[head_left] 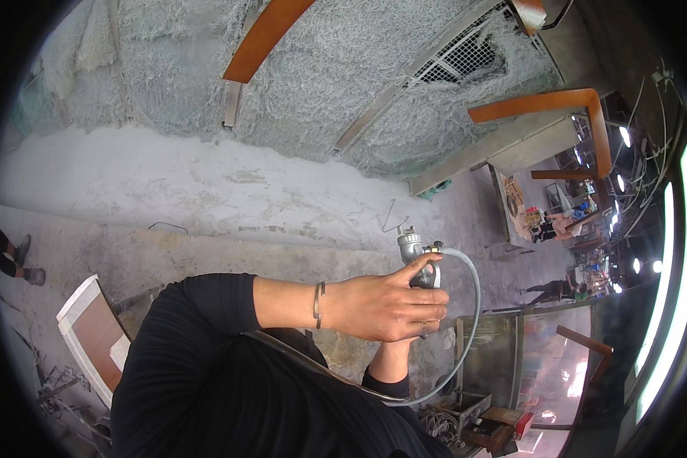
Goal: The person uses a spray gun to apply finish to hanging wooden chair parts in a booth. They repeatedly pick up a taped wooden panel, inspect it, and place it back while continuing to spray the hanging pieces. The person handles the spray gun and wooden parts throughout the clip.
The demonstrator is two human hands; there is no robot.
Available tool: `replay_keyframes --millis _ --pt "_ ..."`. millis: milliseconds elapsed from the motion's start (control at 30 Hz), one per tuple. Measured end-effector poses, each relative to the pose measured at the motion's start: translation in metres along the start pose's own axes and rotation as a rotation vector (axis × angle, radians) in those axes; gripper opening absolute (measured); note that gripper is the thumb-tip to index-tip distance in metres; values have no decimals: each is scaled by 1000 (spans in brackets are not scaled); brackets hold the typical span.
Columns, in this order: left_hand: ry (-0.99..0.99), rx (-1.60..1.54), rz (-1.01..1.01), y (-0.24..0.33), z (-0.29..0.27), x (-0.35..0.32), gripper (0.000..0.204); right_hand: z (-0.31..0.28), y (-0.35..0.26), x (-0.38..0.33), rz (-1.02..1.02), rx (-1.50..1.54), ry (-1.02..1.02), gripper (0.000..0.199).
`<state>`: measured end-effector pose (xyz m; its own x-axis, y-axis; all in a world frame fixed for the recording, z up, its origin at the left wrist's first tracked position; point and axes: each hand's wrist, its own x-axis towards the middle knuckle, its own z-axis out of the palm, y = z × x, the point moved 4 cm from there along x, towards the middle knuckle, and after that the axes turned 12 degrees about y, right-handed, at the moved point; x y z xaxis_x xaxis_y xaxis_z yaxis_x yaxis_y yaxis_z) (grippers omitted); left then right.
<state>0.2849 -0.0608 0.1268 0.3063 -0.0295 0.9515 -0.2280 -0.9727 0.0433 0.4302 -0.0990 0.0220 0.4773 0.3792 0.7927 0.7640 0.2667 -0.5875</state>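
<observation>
Left hand (pixel 404 309) curled round a metal spray gun (pixel 410 247), its head poking out just above the fingers; right hand (pixel 406 348) tucked in underneath, mostly hidden, can't tell its hold; grey hose (pixel 478 296) looping off rightward; brown bent wood (pixel 534 104) up beyond

A silvery metal spray gun (pixel 412 246) is held out, its lower part mostly hidden. Its pale grey hose (pixel 478 294) bows outward and down.
</observation>
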Motion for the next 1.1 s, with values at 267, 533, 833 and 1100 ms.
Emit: replay_keyframes --millis 267,533,833,1100 --pt "-34 2 2 -1 -1 2 26 -6 48 -31 -393 -288 -82 31" --pt "82 -24 -292 -14 -54 -43 40 -4 -21 5 411 354 -88 33" --pt "878 88 -1415 -138 -234 -189 41 -35 -27 2 505 318 -128 62" --pt "1167 -476 -1400 -171 -293 -181 80 -32 -60 21 145 308 -427 94"
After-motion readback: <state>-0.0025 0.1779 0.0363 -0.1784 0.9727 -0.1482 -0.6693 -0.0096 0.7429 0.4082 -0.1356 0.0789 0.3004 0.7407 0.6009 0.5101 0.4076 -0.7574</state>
